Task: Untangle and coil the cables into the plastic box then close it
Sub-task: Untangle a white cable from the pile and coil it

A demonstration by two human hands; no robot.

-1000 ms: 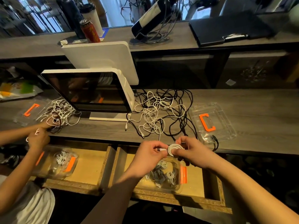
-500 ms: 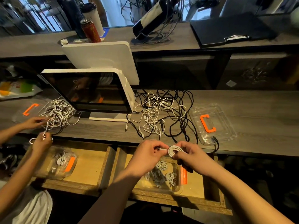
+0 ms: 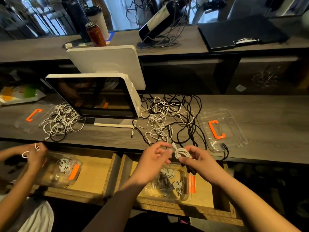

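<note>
— Light, limp, springy by the look of that small white coil (image 3: pixel 182 153); likely to unwind if let go. Pinched at its lower edge by the right hand (image 3: pixel 196 159), thumb and fingers curled round the loops, above the open drawer (image 3: pixel 206 200).

— And the left hand (image 3: pixel 154 159)?

— Just beside the coil, fingers loosely curled, holding nothing. Loose plug end sticking up from the coil between the two hands.

— Best place to hold?

— Across the bundled loops, not by the plug; probably safest to keep the loops squeezed flat until laid down.

— Destination?

— Clear plastic box (image 3: pixel 188 196) in the drawer directly below, already holding several coiled cables, orange latch on its right side. Clear lid (image 3: pixel 234 131) with orange handle lying apart on the counter, to the right.

— Anything in the way?

— Tangle of white and black cables (image 3: pixel 168 121) on the counter just behind the hands, one black strand draped over the lid's near corner. Monitor (image 3: pixel 93 96) to the left. Second person's hands (image 3: pixel 34 154) at far left over another box, well apart.
</note>
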